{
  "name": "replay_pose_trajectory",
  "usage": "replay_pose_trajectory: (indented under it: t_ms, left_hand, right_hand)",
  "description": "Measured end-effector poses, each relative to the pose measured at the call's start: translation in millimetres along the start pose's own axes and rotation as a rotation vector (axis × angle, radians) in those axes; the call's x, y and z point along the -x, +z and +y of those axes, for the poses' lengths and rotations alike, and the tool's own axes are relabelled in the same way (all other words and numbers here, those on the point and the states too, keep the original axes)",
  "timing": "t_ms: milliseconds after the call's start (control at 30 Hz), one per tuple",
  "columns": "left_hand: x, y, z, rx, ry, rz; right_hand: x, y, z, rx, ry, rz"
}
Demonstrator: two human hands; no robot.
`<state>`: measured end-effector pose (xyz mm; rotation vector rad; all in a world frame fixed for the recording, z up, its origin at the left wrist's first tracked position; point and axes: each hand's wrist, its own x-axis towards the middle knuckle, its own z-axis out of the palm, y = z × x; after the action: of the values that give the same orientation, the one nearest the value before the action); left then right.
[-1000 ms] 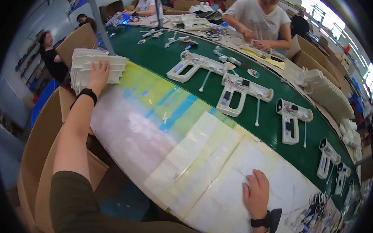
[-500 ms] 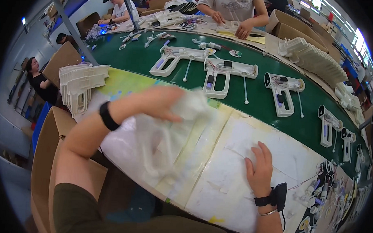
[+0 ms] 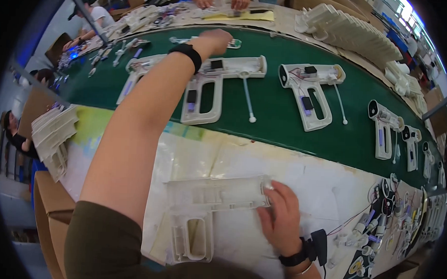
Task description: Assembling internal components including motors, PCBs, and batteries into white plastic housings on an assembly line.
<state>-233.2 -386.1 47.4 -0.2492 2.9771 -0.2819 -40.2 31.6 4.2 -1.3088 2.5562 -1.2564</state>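
On the paper-covered worktop in front of me lies an empty white plastic toy-gun shell half [image 3: 216, 194], its hollow inside facing up and its grip loop toward me. My right hand [image 3: 282, 215] has its fingers and thumb curled round the shell's right end. My left hand [image 3: 217, 41] reaches far across the green belt, over a small assembly with an oval board [image 3: 234, 43]. Its fingers are mostly hidden, so I cannot tell whether they grip it. Below that forearm sits a gun shell half [image 3: 205, 89] fitted with wires and black boxes, a thin rod beside it.
More fitted gun halves [image 3: 309, 93] line the green belt [image 3: 263, 123] to the right. A stack of bare shells [image 3: 51, 133] stands at left beside a cardboard box [image 3: 54, 197]. Wired parts [image 3: 373, 228] are heaped at right. Another person's hands [image 3: 221, 0] work across the belt.
The shell half, blurred under my left hand before, now lies on the worktop. My left hand has moved away across the belt. My right hand has come to the shell's end. The view has shifted.
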Motion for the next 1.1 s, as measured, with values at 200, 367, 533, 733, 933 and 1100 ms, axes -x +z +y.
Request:
replay_pose_trajectory:
  t_ms: [200,367,533,733,933,1100]
  left_hand:
    - [-79,50,-36,0.239,-0.006,0.207]
    - [-54,19,-33,0.123,0.038,-0.012]
    - [4,-56,-53,0.098,0.019,0.727]
    - [102,-190,-21,0.666,0.303,1.272]
    - [238,-250,81,0.935,0.438,1.252]
    - [318,-205,166,1.381,0.634,0.537]
  right_hand:
    - [-10,-6,-3,-0.186,0.069,-0.064]
    - [-14,-4,-7,-0.156,0.084,-0.055]
    - [-14,4,-10,-0.136,0.006,-0.020]
    - [-8,8,-21,-0.146,0.030,0.066]
    - [-1,-43,-77,0.362,-0.603,0.631]
    - [1,-64,-129,-0.048,-0.263,0.649]
